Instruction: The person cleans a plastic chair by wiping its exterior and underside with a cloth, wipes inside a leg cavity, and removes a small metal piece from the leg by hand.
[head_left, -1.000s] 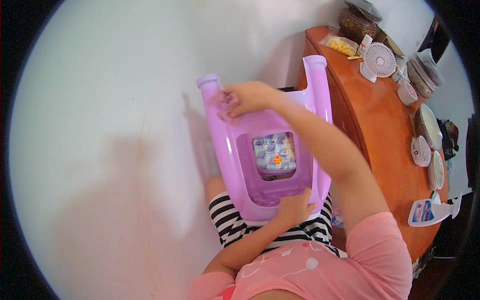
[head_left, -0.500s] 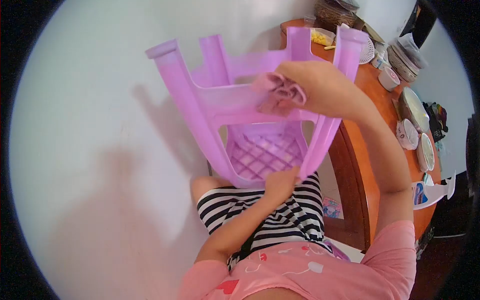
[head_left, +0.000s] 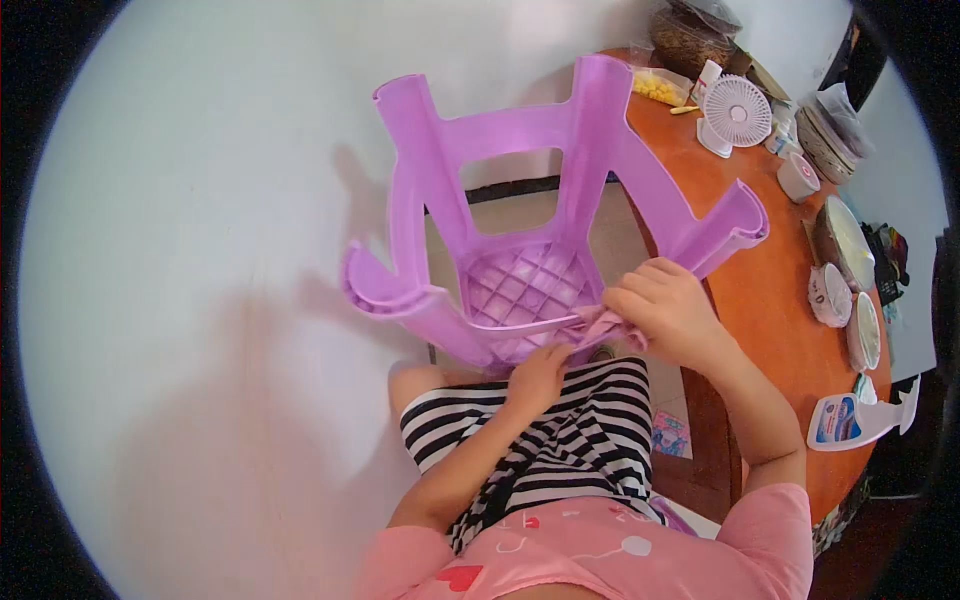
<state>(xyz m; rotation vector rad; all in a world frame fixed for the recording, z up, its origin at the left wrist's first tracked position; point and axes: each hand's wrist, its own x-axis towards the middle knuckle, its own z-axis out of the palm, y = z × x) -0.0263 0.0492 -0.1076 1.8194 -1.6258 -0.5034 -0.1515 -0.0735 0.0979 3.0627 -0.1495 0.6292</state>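
A purple plastic stool [head_left: 580,150] is tipped over above my lap, its legs pointing up and outward and the lattice underside of its seat showing. My right hand [head_left: 660,308] is closed on a crumpled pink cloth [head_left: 606,326], which lies against the stool's near crossbar, beside the near right leg. Just left of the cloth, my left hand [head_left: 540,380] grips the stool's near edge, fingers bent over it.
On the right, a curved orange-brown table [head_left: 760,290] carries a small white fan [head_left: 737,110], a bag of yellow pieces [head_left: 660,88], several bowls and a white spray bottle [head_left: 850,420]. A pale wall [head_left: 200,200] stands on the left.
The stool has been turned so its open underside faces me more. My right hand with the cloth has come down to the near crossbar, close to my left hand, which stays at the near edge.
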